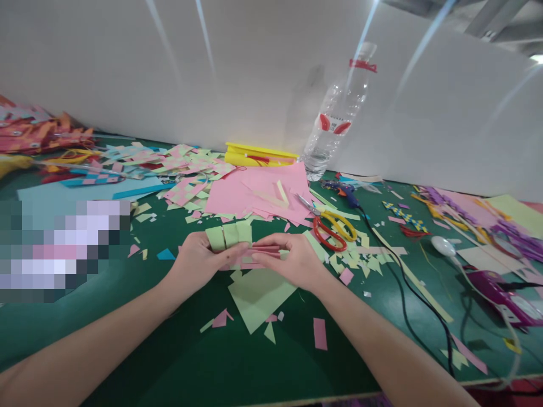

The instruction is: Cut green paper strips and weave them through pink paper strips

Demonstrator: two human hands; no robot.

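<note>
Light green paper strips [229, 235], folded over side by side, stand up in my left hand [203, 254], which is closed on them with the thumb in front. My right hand [292, 257] pinches a few pink paper strips [266, 250] that run from the green ones toward the right. Green and pink strips meet between my two hands; how they cross there is partly hidden by my fingers. Just below lies a flat light green paper sheet [261, 299]. Scissors [333, 226] with red and yellow handles rest beyond my right hand.
Pink paper sheets [263, 192] and paper scraps cover the green table [169, 350]. A plastic bottle [335, 118] leans by the white partition [190, 62]. To the right are a blue glue gun [345, 192], its black cord and a purple device [504, 297]. A pixelated patch hides the left.
</note>
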